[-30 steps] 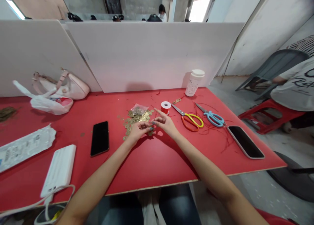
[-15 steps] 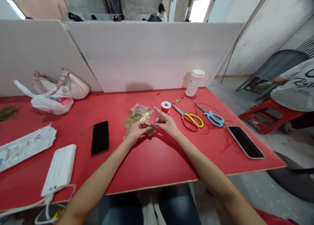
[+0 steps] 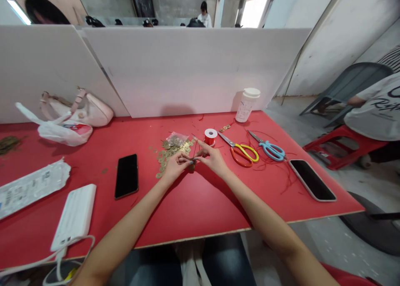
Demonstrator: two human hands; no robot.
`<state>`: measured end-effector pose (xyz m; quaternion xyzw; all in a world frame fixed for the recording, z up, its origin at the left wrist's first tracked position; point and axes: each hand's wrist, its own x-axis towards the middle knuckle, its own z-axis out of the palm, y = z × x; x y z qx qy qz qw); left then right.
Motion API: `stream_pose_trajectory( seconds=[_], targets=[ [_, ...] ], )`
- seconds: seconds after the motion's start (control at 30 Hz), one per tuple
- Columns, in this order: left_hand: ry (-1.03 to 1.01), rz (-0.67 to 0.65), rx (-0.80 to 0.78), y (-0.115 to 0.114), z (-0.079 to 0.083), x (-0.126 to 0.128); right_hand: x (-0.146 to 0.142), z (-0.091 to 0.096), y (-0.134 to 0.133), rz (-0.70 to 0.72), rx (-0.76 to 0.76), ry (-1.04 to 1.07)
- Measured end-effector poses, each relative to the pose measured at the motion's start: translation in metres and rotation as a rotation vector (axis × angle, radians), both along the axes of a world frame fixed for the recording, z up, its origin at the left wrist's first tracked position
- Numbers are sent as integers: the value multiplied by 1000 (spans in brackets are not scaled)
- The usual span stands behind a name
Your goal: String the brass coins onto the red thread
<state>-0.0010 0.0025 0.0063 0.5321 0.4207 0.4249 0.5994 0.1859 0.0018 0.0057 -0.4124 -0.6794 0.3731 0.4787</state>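
Over the table's middle, my left hand (image 3: pixel 176 165) is closed in a pinch on brass-coloured coins with holes (image 3: pixel 191 167), which hang just under the fingertips. My right hand (image 3: pixel 213 157) meets it there, thumb and fingers pinched on a thin dark red cord (image 3: pixel 195 147) that rises from the coins. The exact grip is partly hidden by the fingers. A loose pile of similar coins (image 3: pixel 165 155) lies beside my left hand, with a clear plastic bag (image 3: pixel 177 137) at its back. Just beyond my right hand stands a spool of red cord (image 3: pixel 210 137).
Right of my hands lie yellow-and-red-handled scissors (image 3: pixel 246 153), blue-handled scissors (image 3: pixel 272 150), cord scraps and a phone (image 3: pixel 312 180). A white cup (image 3: pixel 247 105) stands behind. Leftward are a black phone (image 3: pixel 126 176), a power bank (image 3: pixel 74 215) and a handbag (image 3: pixel 96 109). A white partition (image 3: pixel 200 69) borders the back.
My right thumb and fingers have drawn in slightly toward my left fingertips. The coins stay between the hands. A person's head has appeared above the partition at the far left.
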Motion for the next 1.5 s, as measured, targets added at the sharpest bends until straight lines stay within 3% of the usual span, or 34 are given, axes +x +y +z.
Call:
stream_pose_trajectory(
  seconds=[0.3, 0.53, 0.8, 0.9, 1.27, 1.5],
  targets=[
    [85, 42, 149, 0, -4, -1, -5, -1, -1, -29, -44, 18],
    [44, -3, 117, -2, -1, 1, -3, -3, 0, -14, -50, 86],
    [272, 119, 435, -10, 6, 1, -9, -4, 0, 44, -157, 267],
    [309, 128, 471, -10, 7, 0, -10, -5, -1, 44, -170, 279],
    [132, 4, 115, 2, -2, -2, -12, -3, -3, 50, -90, 189],
    [-34, -102, -107, 0, 1, 0, -13, 3, -5, 51, -73, 190]
  ],
)
